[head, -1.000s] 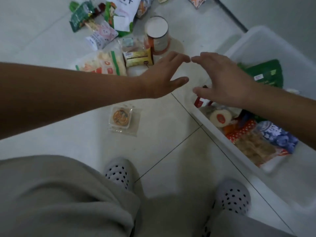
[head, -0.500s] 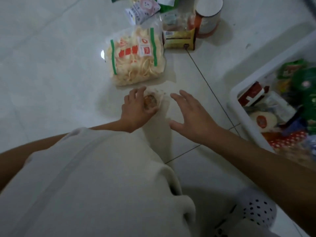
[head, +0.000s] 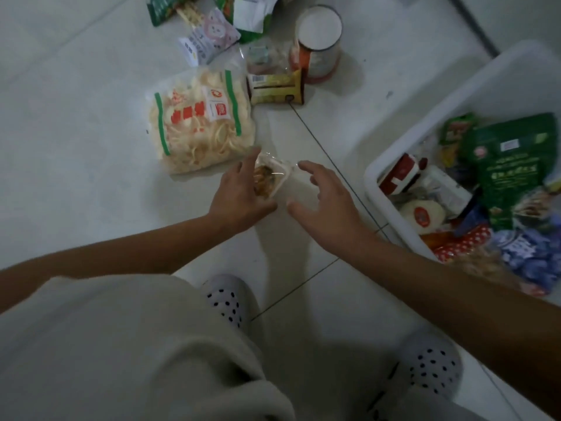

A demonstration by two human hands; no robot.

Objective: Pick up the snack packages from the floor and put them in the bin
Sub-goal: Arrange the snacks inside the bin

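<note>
snacks lie scattered over the pale tile floor [head: 91, 117] in front of a person. the left hand [head: 239, 196] grips a small clear packet [head: 273, 177] with a round brown snack inside, fingers laid over its top and the thumb curled in below; whether the packet is off the floor i cannot tell. it sits just below a big bag of pale curly crisps [head: 197, 126] with green stripes. the right hand [head: 328, 205] hangs just beside the packet, fingers spread wide and relaxed, holding nothing; the fingertips are near the wrapper's edge but look apart from it. farther up lie a yellow bar wrapper [head: 276, 88], an upright can [head: 318, 41], a pink and white sachet [head: 209, 38] and some green packets [head: 252, 16]. to the right stands the white bin [head: 425, 117], holding a heap of packets, among them a large green bag [head: 513, 159]. dotted slippers [head: 227, 299] show at the bottom
</note>
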